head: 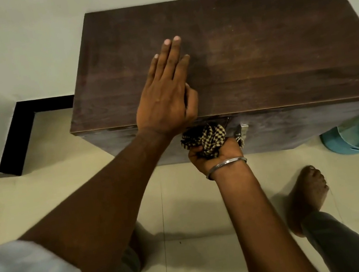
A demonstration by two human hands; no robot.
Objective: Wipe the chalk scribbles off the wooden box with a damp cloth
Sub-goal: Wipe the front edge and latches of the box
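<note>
left hand (164, 95) flat on lid of wooden box (254, 52), fingers straight, steadying. right hand (214, 151) clutches bunched checkered cloth (205, 137) against box front, just below lid edge, beside metal latch (243, 131). box stands on floor by wall. chalk marks hard to see here. advice: press firm, short overlapping strokes, turn cloth to clean side, avoid snagging latch.

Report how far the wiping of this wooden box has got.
Done: the top of the wooden box shows no chalk scribbles. In hand: the left hand lies flat on the top, while the right hand grips the bunched checked cloth against the front face, beside the metal latch. Remaining: the front face looks faintly hazy, so it probably needs finishing; the other sides are out of sight.
</note>
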